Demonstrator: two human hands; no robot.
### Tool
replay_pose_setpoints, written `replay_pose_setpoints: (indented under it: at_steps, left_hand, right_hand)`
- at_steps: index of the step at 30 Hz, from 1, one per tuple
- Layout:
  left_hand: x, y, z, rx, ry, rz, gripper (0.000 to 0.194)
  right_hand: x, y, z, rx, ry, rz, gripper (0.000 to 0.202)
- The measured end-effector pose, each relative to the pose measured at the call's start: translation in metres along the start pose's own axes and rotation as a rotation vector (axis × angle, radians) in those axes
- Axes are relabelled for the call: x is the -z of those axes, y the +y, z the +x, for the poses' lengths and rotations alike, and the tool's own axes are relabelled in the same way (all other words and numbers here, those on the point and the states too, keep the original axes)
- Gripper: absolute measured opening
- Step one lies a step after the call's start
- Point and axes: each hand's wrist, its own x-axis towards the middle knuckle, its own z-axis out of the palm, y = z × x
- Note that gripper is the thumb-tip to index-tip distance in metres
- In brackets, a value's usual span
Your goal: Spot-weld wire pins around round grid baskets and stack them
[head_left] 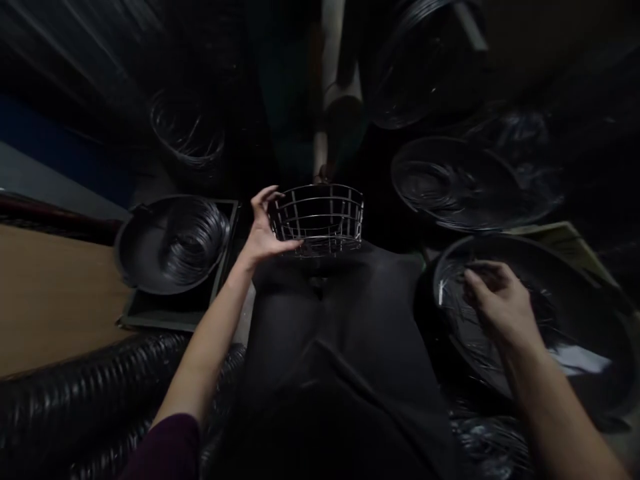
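A round wire basket (320, 220) of shiny metal is in front of me, above my lap. My left hand (267, 230) grips its left side, fingers at the upper rim and thumb along the lower part. On the right, my right hand (500, 293) is closed in a pinch over a large black basin (595, 300) that holds thin metal wire pieces. What the fingertips hold, if anything, is too dark to make out. Just behind the basket, a metal rod or tool end (321, 157) points down toward its far rim.
A dark basin (143, 257) with stacked wire rings (195, 237) stands at the left. Another shallow basin (500, 170) with wire parts lies behind the right one. Ribbed stacks of rings (100, 387) fill the lower left, beside a tan board (55, 293).
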Motion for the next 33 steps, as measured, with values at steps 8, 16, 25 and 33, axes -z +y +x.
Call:
replay_pose_setpoints:
  at_steps: [8, 16, 25, 33]
  left_hand:
    - [-0.002, 0.043, 0.003, -0.171, -0.177, 0.191, 0.066]
    - [-0.008, 0.038, 0.000, -0.070, -0.125, 0.139, 0.067]
    - [-0.009, 0.031, 0.020, -0.052, -0.107, 0.094, 0.069]
    - [-0.005, 0.030, 0.032, -0.014, -0.116, 0.095, 0.069]
  right_hand:
    - [-0.090, -0.170, 0.016, 0.313, -0.763, 0.072, 0.035]
    - [-0.117, -0.174, 0.005, 1.050, -0.243, -0.689, 0.036]
    - [-0.115, -0.179, 0.028, 1.269, -0.113, -0.770, 0.034]
    - [-0.112, -0.191, 0.035, 1.261, -0.133, -0.830, 0.035]
